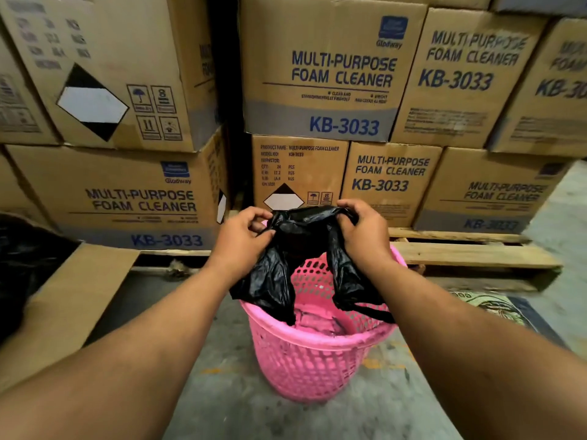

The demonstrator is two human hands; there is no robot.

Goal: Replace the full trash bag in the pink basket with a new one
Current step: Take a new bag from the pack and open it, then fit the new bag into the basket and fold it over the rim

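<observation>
We are observing the fitting stage of the bag change. The pink basket (317, 354) is standing upright on the concrete floor (222, 392), just in front of a wooden pallet (470, 252) loaded with stacked cartons (320, 71). Its mesh wall and inner base are showing bare, so we are judging the full bag already out; a dark plastic mass at the left edge (28, 265), resting by a flattened carton (76, 296), may be that bag, though we cannot confirm it. The left hand (244, 233) and the right hand (362, 230) are both holding the new black bag (301, 249) above the basket's far rim, fingers curled and pinching the gathered top edge. The bag is hanging crumpled, its lower folds drooping into the basket mouth, and its opening is not yet spread. We are assessing the next move as parting the mouth of the bag, lowering the body inside and turning the edge down over the rim all round; the thin film is clinging to itself and may resist separating.
</observation>
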